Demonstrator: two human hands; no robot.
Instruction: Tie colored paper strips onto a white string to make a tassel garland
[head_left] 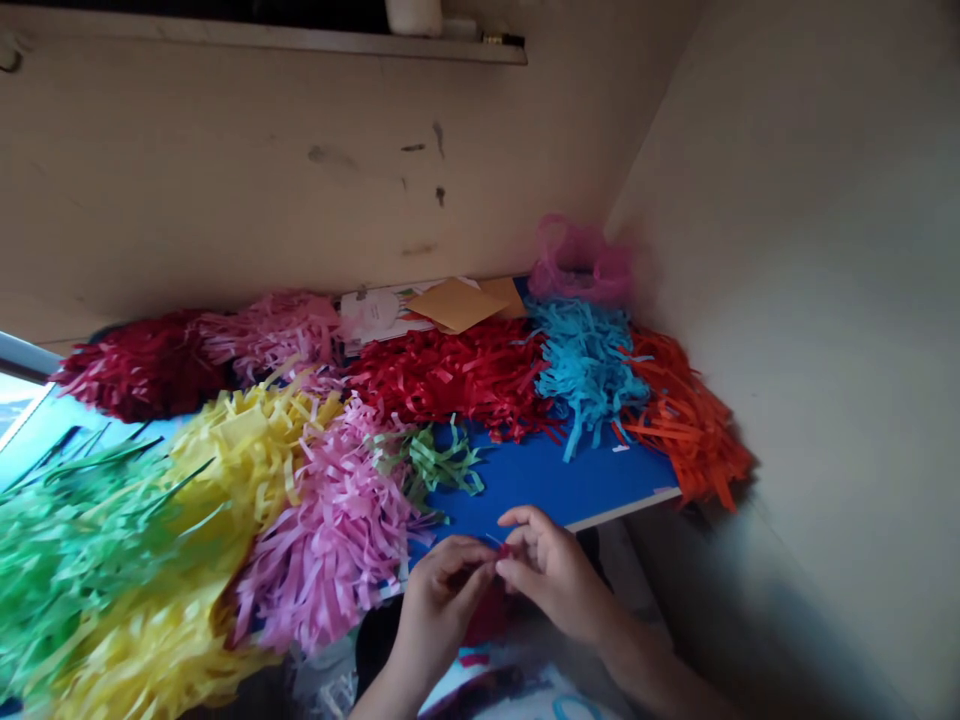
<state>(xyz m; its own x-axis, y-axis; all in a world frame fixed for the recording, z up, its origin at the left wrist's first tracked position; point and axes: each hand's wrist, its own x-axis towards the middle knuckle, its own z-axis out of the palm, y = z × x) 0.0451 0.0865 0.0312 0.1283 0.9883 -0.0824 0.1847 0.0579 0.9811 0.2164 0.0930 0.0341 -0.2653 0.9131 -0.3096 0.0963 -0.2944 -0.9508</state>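
Note:
Just past the table's front edge, my left hand (448,592) and my right hand (553,575) meet fingertip to fingertip. A small dark red piece of paper (506,551) is pinched between the right thumb and fingers. My left thumb and forefinger close on the near side of it, touching the same piece. A thin pale sliver sticks up between the hands, too fine to name. Below them hangs a red-pink sheet (487,618), partly hidden by the wrists. Nearest on the table lie a light green fringed paper bunch (446,460) and a pink fringed bunch (337,530).
Yellow (247,440), mint green (82,540), red (457,375), blue (589,365) and orange (694,420) fringed bunches cover much of the blue table (525,490). Brown envelopes (457,304) and a pink plastic bag (577,262) lie against the wall. Overhead runs a shelf (300,40).

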